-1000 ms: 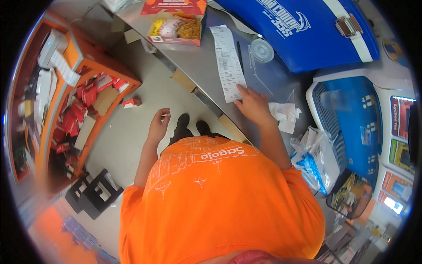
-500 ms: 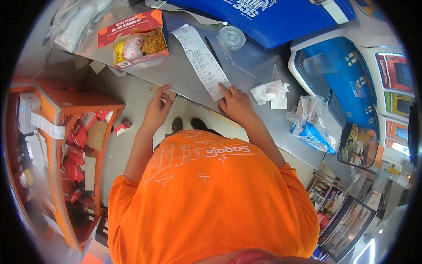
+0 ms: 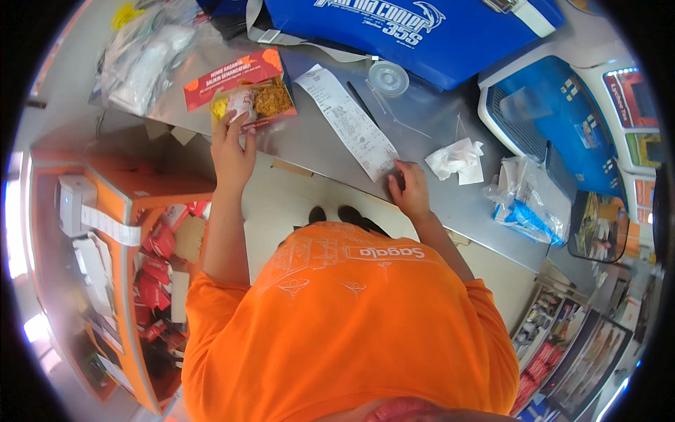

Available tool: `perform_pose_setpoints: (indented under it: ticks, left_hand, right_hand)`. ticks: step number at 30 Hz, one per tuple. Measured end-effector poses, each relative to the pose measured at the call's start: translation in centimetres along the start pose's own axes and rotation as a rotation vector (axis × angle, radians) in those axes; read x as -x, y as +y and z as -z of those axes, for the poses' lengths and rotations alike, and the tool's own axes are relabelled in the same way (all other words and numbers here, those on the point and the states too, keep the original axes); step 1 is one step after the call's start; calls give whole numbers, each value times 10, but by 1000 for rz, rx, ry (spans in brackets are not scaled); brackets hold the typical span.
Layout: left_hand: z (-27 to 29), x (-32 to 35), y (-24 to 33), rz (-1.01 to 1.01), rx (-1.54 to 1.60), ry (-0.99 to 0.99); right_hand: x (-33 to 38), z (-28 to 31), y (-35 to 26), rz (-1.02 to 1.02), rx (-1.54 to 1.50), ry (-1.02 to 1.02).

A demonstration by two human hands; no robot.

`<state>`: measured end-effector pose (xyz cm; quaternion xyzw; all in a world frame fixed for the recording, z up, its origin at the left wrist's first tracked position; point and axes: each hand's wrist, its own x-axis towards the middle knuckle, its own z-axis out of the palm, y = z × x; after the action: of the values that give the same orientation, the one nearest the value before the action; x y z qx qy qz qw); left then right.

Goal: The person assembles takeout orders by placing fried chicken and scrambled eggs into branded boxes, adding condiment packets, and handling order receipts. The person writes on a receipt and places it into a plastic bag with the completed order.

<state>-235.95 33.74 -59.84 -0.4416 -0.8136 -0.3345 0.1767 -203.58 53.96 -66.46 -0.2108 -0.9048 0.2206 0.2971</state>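
A red and orange meal box [image 3: 234,75] lies with its lid folded back on the steel counter [image 3: 292,144]. It holds a piece of breaded fried chicken [image 3: 271,98], a white paper-wrapped bundle [image 3: 242,102] and something yellow [image 3: 219,108]. My left hand [image 3: 234,156] is at the box's near left side, fingers apart and overlapping its front edge. A long printed receipt [image 3: 344,119] lies flat to the right of the box. At its near end rests my right hand [image 3: 412,191], thumb and forefinger apart, fingertips by the paper's corner.
Beside the receipt lie a dark pen [image 3: 362,102] and a clear plastic lid [image 3: 388,78]. Crumpled tissue [image 3: 457,160] and a plastic packet [image 3: 531,200] sit to the right. A blue cooler box [image 3: 415,35] stands behind, plastic bags [image 3: 144,70] far left, an orange shelf [image 3: 123,211] below left.
My left hand has reached forward from the counter's edge to the meal box. My right hand has drawn back slightly toward the receipt's near end. The whole view has shifted.
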Motion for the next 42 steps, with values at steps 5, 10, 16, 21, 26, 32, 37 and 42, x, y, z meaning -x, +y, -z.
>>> perform_pose_setpoints:
  ticks: [5,10,16,21,26,32,37,42]
  left_hand:
    - [-22,-51,-39,56,-282,-235]
    - [-48,-67,-52,-106,-341,-82]
    - [-46,-92,-61,-46,-497,-173]
    - [-44,-105,-58,-187,-555,-144]
    - [-39,-117,-48,-64,-558,-284]
    - [-35,-129,-58,0,-518,-273]
    - [-34,-132,-67,-13,-435,-294]
    - [-34,-129,-75,8,-358,-311]
  right_hand:
    - [4,4,-4,-55,54,80]
    - [7,3,-4,-86,144,92]
    - [8,5,-4,-97,106,151]
    - [7,8,-9,-54,128,193]
    - [8,9,-7,-68,154,158]
    - [6,8,-7,-39,90,213]
    - [5,9,-8,-48,90,215]
    - [7,9,-7,-67,131,194]
